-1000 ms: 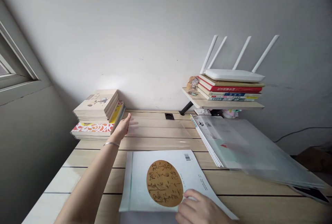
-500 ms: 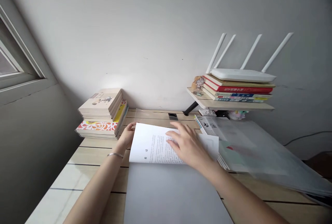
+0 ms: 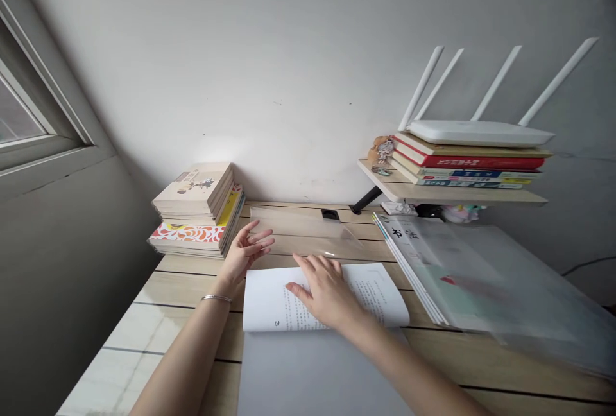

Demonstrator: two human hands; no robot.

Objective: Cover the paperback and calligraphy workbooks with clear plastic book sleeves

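My right hand (image 3: pixel 327 294) lies with fingers stretched over a page of printed text in a white-paged book (image 3: pixel 264 303). The book's near edge rests over a plain grey sheet (image 3: pixel 303 374) that reaches toward me; I cannot tell whether the two are joined. Just past the book's far left corner, my left hand (image 3: pixel 245 257) is raised with its fingers apart and nothing in it. Behind both hands a clear plastic sheet (image 3: pixel 293 230) lies on the wooden desk (image 3: pixel 192 284).
At the left stands a stack of books (image 3: pixel 199 210). A raised shelf (image 3: pixel 466 194) at the right holds several books, small figures (image 3: pixel 382 148) and a white router (image 3: pixel 481 132). Below it, translucent plastic sheets (image 3: pixel 505 294) cover thin booklets (image 3: pixel 414 275).
The book has come nearer to me, and a different part of its text shows. My left hand has come away from the book's edge and spread its fingers. The view has turned slightly left.
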